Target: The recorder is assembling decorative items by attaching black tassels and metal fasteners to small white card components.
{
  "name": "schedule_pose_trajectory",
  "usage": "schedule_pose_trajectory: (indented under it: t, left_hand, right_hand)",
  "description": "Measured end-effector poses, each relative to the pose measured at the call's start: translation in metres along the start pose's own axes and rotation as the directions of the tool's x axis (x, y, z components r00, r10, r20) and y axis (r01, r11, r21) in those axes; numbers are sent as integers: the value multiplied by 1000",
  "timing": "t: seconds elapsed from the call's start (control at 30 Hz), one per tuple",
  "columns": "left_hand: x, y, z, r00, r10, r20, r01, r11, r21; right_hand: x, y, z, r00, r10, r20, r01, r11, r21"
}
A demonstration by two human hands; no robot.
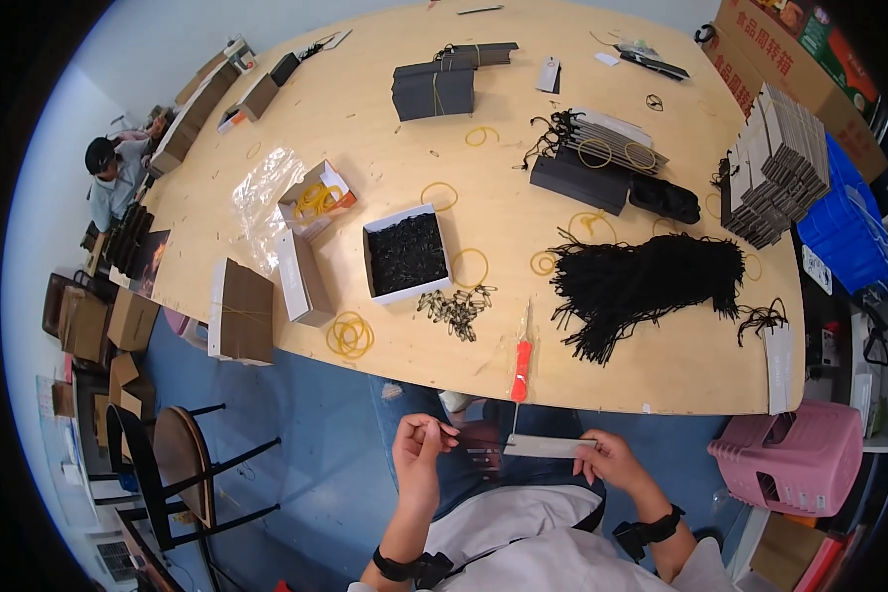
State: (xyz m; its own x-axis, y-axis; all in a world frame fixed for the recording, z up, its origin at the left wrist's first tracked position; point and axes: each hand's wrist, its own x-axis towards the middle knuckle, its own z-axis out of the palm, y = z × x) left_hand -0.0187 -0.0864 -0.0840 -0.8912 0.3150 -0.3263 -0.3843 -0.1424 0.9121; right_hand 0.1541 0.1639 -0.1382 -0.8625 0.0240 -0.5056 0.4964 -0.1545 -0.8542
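My right hand [610, 460] pinches the right end of a grey hang tag [548, 447] held level in front of the table edge. At the tag's left end, the thin metal shaft of a red-handled hook tool [522, 373] comes down; its handle lies under clear tape at the table's edge. My left hand [422, 456] is closed beside the tag, thumb and finger together, apart from it; anything between them is too small to make out. Nearest on the table are a pile of safety pins [456, 312] and a big bundle of black cords [641, 289].
A white box [407, 255] of black pins, an orange box of rubber bands [318, 200] and loose bands [350, 335] lie on the table [523, 207]. Stacked tags [775, 168] stand at right, above a pink crate [794, 457]. A chair [183, 464] stands left; another person [123, 168] sits far left.
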Motion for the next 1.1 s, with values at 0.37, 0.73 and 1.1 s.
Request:
schedule_pose_trajectory:
  t: [0.37, 0.73, 1.1]
  left_hand:
    - [2, -23, -1, 982, -46, -186, 6, 978, -208]
    - [-26, -23, 22, 985, 44, 168, -49, 998, 28]
    - [-34, -23, 71, 825, 367, 429, -421, 907, 33]
  right_hand:
    - [-5, -1, 0, 998, -63, -20, 66, 975, 214]
    - [-108, -78, -28, 917, -295, -270, 210, 930, -303]
    - [-125, -51, -136, -140, -564, -814, 176, 795, -581]
